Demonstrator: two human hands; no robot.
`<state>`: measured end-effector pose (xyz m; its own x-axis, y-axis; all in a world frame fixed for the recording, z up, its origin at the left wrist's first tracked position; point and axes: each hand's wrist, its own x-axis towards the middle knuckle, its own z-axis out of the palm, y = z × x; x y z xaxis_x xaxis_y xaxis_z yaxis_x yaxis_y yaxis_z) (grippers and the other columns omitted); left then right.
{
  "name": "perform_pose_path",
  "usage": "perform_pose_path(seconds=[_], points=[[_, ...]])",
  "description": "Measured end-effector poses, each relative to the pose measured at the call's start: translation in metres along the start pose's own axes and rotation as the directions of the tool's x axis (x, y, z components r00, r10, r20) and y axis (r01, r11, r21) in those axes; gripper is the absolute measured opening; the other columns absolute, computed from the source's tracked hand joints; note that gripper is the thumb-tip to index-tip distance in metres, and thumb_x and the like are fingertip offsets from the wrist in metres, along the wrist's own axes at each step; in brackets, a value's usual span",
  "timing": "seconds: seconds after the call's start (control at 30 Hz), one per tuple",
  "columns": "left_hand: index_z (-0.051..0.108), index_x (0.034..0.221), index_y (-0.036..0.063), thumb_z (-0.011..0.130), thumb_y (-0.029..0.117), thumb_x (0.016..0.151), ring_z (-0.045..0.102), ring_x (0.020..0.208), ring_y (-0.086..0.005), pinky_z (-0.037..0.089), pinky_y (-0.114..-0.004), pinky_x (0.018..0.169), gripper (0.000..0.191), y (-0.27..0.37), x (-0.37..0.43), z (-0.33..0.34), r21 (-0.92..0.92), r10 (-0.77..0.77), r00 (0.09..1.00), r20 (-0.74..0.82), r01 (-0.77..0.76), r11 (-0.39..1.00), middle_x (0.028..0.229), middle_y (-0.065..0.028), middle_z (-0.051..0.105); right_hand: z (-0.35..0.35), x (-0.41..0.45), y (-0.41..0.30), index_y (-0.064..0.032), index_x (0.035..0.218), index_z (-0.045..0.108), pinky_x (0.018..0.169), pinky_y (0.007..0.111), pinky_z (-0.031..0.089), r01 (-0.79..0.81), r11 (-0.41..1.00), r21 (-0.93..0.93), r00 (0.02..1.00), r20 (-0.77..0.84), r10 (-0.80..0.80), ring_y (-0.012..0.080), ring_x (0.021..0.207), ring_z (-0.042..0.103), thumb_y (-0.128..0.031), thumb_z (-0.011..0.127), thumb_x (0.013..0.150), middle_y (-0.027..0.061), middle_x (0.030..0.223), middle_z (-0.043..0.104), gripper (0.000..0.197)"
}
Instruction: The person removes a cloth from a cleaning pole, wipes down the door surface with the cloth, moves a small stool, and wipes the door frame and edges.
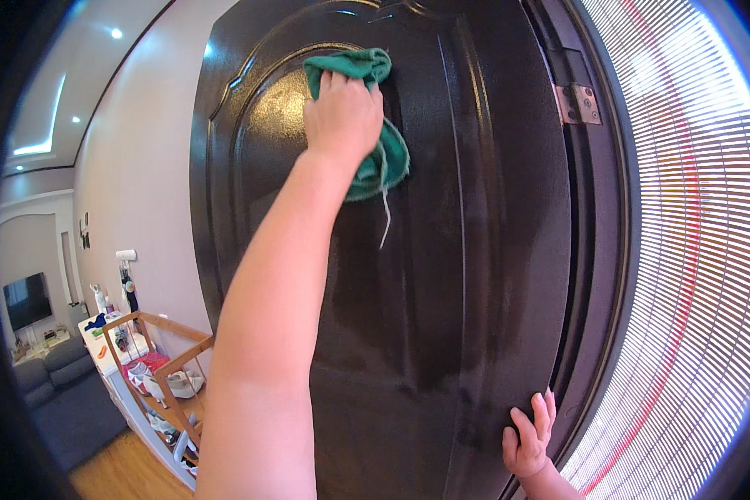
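Observation:
My left hand (344, 115) is closed around a green cloth (384, 165) and presses it against the upper panel of a dark brown moulded door (381, 300). Part of the cloth bunches above my fingers, and the rest hangs below the hand with a loose pale thread. My left forearm crosses the door from the bottom of the view. Low on the right, my right hand (528, 437) rests with spread fingers on the door near its hinge-side edge, holding nothing. Wet-looking streaks and shine show on the door surface.
A metal hinge (578, 105) joins the door to its dark frame (600, 262). Right of it hangs a slatted blind (694, 250) with a red band. At left stand a wooden rack (175, 356) with shoes, a white cabinet (109, 369) holding small items, and a grey sofa (69, 369).

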<state>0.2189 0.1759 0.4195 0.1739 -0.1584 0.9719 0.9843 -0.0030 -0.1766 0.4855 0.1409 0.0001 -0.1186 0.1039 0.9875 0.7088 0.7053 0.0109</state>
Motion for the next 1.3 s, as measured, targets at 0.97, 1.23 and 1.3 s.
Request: perform_pose_path(seconds=[0.97, 1.23, 1.3], points=[[0.056, 0.109, 0.0027, 0.049, 0.025, 0.091, 0.059, 0.093, -0.0412, 0.048, -0.05, 0.08, 0.03, -0.019, -0.012, -0.004, -0.106, 0.016, 1.0, 0.02, -0.014, 0.994, 0.112, -0.0221, 0.055, 0.002, -0.004, 0.005, 0.0011, 0.112, 0.054, 0.105, 0.056, 0.027, -0.02, 1.0, -0.02, 0.998, 0.058, 0.021, 0.0524, 0.128, 0.031, -0.004, 0.059, 0.073, 0.0263, 0.14, 0.034, 0.039], [0.053, 0.121, 0.0052, 0.055, 0.023, 0.087, 0.046, 0.121, -0.03, 0.046, -0.045, 0.087, 0.039, -0.001, -0.07, -0.007, -0.146, 0.071, 0.995, 0.077, -0.059, 0.988, 0.129, -0.0159, 0.049, 0.0, -0.006, 0.009, 0.001, 0.112, 0.055, 0.105, 0.056, 0.028, -0.017, 0.998, -0.06, 0.999, 0.046, 0.02, 0.0521, 0.127, 0.031, -0.004, 0.059, 0.074, 0.0259, 0.14, 0.034, 0.039], [0.053, 0.122, 0.0056, 0.056, 0.022, 0.086, 0.044, 0.124, -0.0304, 0.045, -0.044, 0.088, 0.04, -0.004, -0.071, -0.008, -0.207, 0.067, 0.993, 0.094, -0.046, 0.977, 0.13, -0.0171, 0.048, 0.002, -0.009, 0.008, 0.0012, 0.112, 0.055, 0.105, 0.055, 0.028, -0.013, 0.998, -0.053, 0.999, 0.039, 0.015, 0.052, 0.127, 0.032, -0.004, 0.059, 0.074, 0.0259, 0.14, 0.034, 0.039]])
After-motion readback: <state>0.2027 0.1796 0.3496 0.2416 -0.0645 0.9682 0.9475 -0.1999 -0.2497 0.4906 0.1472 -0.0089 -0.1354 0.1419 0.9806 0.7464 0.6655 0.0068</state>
